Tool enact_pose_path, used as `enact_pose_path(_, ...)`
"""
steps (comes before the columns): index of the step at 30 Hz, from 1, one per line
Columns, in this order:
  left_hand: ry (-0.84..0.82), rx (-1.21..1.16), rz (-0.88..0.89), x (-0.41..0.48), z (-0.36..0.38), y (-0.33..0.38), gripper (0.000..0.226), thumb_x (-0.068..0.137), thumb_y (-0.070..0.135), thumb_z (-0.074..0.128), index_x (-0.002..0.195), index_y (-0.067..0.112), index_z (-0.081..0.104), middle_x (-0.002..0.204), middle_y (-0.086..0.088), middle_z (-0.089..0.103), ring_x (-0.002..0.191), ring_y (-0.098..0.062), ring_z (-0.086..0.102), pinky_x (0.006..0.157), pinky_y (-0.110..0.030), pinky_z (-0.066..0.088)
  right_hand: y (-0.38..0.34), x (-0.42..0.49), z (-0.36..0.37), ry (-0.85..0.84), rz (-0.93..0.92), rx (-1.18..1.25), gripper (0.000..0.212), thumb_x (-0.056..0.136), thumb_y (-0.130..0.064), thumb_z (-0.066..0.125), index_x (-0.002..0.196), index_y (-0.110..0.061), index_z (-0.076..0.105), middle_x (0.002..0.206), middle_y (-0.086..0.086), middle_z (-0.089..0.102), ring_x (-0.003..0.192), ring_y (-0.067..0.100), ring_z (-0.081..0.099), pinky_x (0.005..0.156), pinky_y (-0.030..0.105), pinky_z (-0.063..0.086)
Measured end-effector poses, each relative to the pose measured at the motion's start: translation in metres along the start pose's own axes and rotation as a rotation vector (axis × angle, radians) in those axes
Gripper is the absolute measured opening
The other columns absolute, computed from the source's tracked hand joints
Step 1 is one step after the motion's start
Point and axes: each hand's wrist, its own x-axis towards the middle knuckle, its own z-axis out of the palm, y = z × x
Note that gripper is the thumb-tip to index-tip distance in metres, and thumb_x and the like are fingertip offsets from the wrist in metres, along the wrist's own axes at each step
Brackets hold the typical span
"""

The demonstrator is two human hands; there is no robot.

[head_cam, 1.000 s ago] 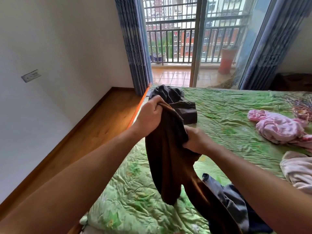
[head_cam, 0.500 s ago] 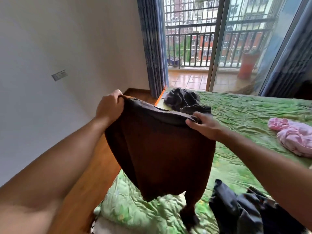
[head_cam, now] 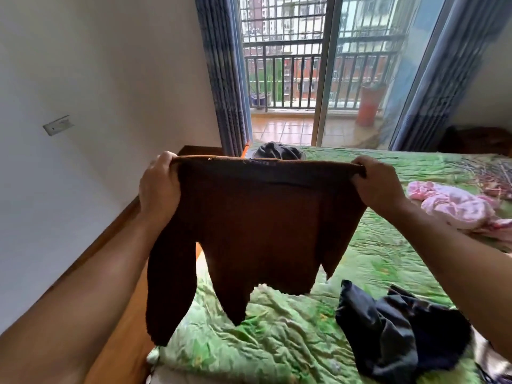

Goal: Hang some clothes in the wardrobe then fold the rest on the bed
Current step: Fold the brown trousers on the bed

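Pile: black and grey crumpled clothes (head_cam: 401,328) lie close by on the green quilted bed (head_cam: 277,325); the sweater could drop on them and get mixed up
Sweater: soft brown knit sweater (head_cam: 263,225) hangs in the air over the bed edge; one sleeve dangles above the wooden floor (head_cam: 130,350) and may drag
Grip: left hand (head_cam: 159,187) has fingers curled tight on one top corner; right hand (head_cam: 379,187) clamps the other; a slip drops that side
Change: hands were closer and the sweater sagged; now it is pulled wide and straight
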Motion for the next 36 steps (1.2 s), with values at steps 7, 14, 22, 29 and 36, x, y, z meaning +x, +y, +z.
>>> enact_pose_path(7,-0.045,-0.162,-0.149,-0.022,0.015,-0.003,0.018,0.105,0.021,0.039,0.108,0.016,0.057,0.099,-0.004,0.064,0.089,-0.02,0.058,0.076,-0.034,0.044,-0.015,-0.025,0.025,0.184,0.245,0.23,0.019,0.1,-0.028,0.047,0.102,-0.013,0.059,0.092,0.014,0.067,0.088,0.036,0.063,0.075,0.038,0.041)
enact_pose_path(14,0.064,-0.261,-0.189,-0.039,0.004,0.034,0.024,0.106,0.03,0.04,0.101,0.014,0.057,0.087,0.001,0.061,0.079,-0.015,0.059,0.075,-0.035,0.052,-0.031,-0.034,0.003,0.351,0.208,0.218,0.026,0.095,-0.033,0.059,0.084,-0.01,0.061,0.073,0.005,0.058,0.07,0.021,0.05,0.067,0.03,0.029)
enact_pose_path(22,0.227,-0.244,-0.146,-0.045,-0.038,0.059,0.027,0.104,0.025,0.044,0.1,0.005,0.061,0.081,0.003,0.057,0.071,0.017,0.054,0.064,-0.002,0.04,-0.043,-0.054,-0.034,0.47,0.057,0.267,0.017,0.09,-0.023,0.066,0.076,-0.016,0.06,0.065,0.0,0.052,0.064,0.006,0.043,0.063,0.024,0.029)
enact_pose_path(29,0.206,-0.107,-0.067,-0.016,-0.008,0.041,0.026,0.103,0.022,0.045,0.104,0.0,0.059,0.082,-0.006,0.06,0.068,-0.008,0.051,0.065,-0.012,0.033,-0.013,-0.041,-0.007,0.419,0.037,0.107,0.029,0.091,-0.035,0.065,0.09,-0.006,0.063,0.075,0.018,0.067,0.068,0.037,0.063,0.066,0.038,0.039)
enact_pose_path(36,-0.232,-0.157,-0.101,-0.047,0.14,-0.043,0.012,0.102,0.02,0.05,0.112,0.014,0.049,0.095,-0.011,0.062,0.085,-0.034,0.062,0.071,-0.04,0.047,0.047,-0.045,0.125,0.16,0.233,-0.044,0.021,0.095,-0.025,0.055,0.105,-0.011,0.042,0.073,0.024,0.061,0.062,0.048,0.061,0.055,0.041,0.039)
